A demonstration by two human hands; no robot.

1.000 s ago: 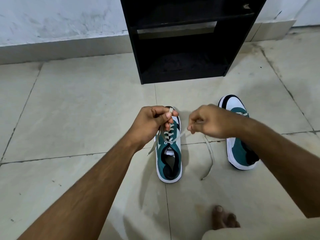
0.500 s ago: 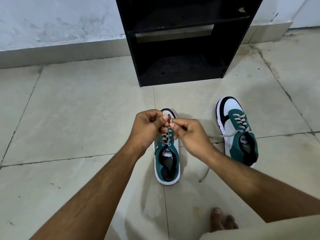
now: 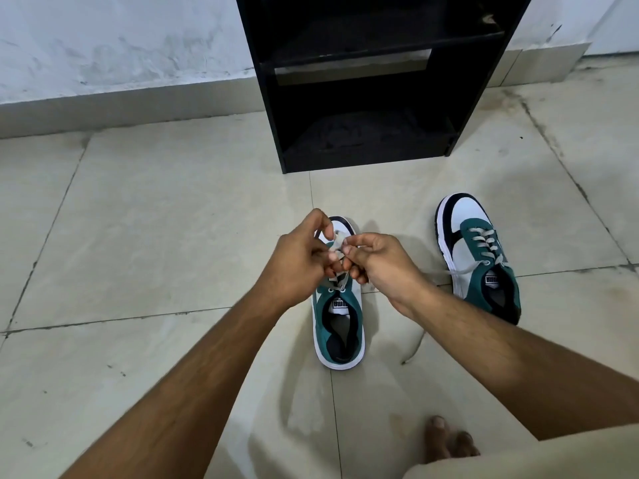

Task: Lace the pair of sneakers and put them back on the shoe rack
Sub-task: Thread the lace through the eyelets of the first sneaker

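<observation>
Left hand [image 3: 297, 261] and right hand [image 3: 377, 261] pinching lace [image 3: 337, 245] (near sneaker [image 3: 340, 326]), open floor [image 3: 155, 236] leftward

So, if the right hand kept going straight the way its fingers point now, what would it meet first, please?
The right hand points leftward, with its fingertips beside the left hand above the sneaker. It would probably meet the left hand's fingers and the lace pinched between them first, though depth is hard to judge.

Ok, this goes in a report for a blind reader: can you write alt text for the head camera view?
Two bare hands, left hand and right hand, pinch the lace over a green and white sneaker on a tiled floor. A second sneaker, laced with loose ends, sits to the right. A black shoe rack stands against the wall beyond.
</observation>
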